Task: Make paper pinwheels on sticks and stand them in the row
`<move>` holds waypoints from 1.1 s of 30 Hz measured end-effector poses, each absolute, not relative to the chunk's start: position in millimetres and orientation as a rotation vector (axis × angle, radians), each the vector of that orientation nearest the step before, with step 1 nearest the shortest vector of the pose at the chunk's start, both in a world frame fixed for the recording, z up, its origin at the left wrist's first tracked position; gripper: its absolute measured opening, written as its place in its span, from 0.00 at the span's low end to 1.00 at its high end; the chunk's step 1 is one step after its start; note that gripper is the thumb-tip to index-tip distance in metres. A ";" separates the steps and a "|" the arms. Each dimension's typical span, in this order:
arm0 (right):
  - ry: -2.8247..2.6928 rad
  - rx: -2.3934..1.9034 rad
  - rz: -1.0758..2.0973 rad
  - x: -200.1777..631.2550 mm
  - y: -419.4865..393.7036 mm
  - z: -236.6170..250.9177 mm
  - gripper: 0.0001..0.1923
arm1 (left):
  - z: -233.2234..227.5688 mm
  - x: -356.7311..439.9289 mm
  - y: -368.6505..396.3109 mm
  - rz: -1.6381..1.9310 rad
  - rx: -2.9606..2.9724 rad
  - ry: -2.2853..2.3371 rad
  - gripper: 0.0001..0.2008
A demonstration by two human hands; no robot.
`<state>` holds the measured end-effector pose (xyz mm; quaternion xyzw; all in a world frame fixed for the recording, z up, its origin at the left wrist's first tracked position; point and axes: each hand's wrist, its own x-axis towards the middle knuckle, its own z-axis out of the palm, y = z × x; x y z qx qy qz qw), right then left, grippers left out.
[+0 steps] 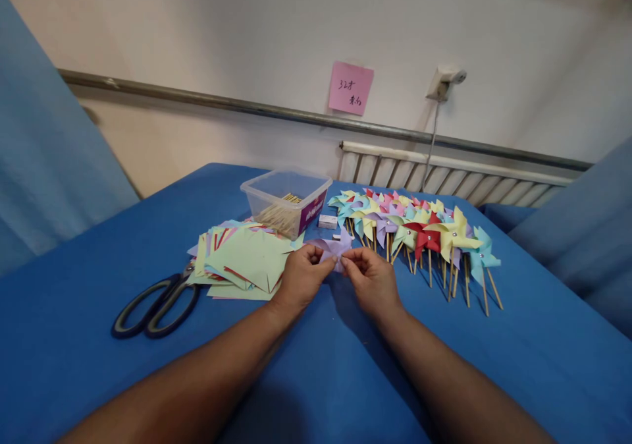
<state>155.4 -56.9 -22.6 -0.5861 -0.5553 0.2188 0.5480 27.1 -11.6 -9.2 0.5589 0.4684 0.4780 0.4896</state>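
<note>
Both my hands meet over the middle of the blue table (99,378). My left hand (301,276) and my right hand (372,279) pinch a piece of purple paper (332,246) between their fingertips, its flaps partly folded. Left of my hands lies a loose pile of cut paper squares (241,259), mostly pale green with pink and purple edges. To the right, several finished paper pinwheels on wooden sticks (424,233) lie in a row.
Black-handled scissors (158,302) rest at the left of the paper pile. A clear plastic box (286,200) holding wooden sticks stands behind it, with a small white box (327,221) beside it. A radiator (444,177) and a pink note (350,88) are on the wall.
</note>
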 end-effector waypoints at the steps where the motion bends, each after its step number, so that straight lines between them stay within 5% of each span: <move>1: -1.318 -1.389 0.516 157.2 -56.6 -23.5 0.06 | -7.7 27.8 -13.0 1.152 1.335 1.125 0.12; 33: -1.376 -1.382 0.419 162.4 -65.7 -21.9 0.06 | -1.7 29.0 -19.9 1.017 1.251 1.046 0.12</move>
